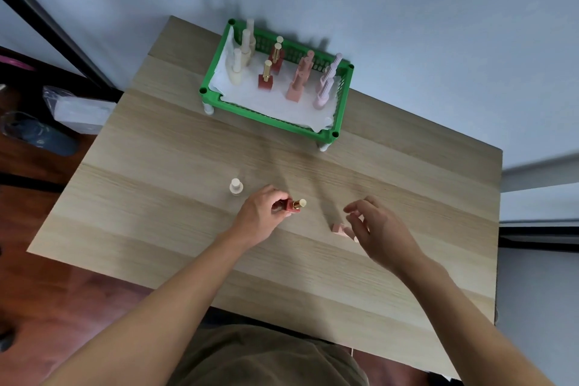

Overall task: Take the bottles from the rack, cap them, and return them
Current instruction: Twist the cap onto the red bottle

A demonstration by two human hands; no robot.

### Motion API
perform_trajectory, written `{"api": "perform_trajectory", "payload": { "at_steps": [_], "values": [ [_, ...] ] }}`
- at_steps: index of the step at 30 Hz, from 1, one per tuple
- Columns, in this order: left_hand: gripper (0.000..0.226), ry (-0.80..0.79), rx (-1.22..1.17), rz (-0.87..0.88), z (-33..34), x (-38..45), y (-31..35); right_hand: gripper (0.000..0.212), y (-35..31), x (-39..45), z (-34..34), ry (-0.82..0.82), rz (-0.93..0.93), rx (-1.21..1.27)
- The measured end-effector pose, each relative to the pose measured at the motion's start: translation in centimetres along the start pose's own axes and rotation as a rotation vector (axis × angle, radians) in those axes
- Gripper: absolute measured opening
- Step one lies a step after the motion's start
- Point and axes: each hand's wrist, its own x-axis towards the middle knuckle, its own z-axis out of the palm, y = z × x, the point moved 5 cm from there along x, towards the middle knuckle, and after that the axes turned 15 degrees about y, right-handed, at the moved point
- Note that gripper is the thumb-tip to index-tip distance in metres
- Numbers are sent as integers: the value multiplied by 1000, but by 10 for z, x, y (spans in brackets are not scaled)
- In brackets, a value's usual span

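My left hand (263,213) grips a small red bottle with a gold cap (294,205), tilted just above the wooden table (188,229). Fingers spread, my right hand (376,229) hovers over a pink bottle (340,229) lying on the table; whether it touches the bottle I cannot tell. A cream bottle (236,186) stands alone to the left of my left hand. At the table's far side, the green rack (269,117), lined with white paper, holds several capped bottles: cream (238,69), red (266,78), pink (297,84) and lilac (326,88).
The table's back edge meets a pale wall. To the left, on the dark floor, lie a plastic-wrapped white package (81,110) and a dark bag (37,135). Bare tabletop lies between the rack and my hands.
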Motion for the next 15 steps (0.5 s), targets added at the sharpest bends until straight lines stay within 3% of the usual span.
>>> {"api": "perform_trajectory", "payload": {
  "at_steps": [10,15],
  "values": [
    [25,-1,13,-24,-1,-1,-5,37,18,-25,1,-91,12,-84],
    [38,-4,-4,-59,-2,-6,-10,41,20,-27,7,-107,12,-159]
  ]
}}
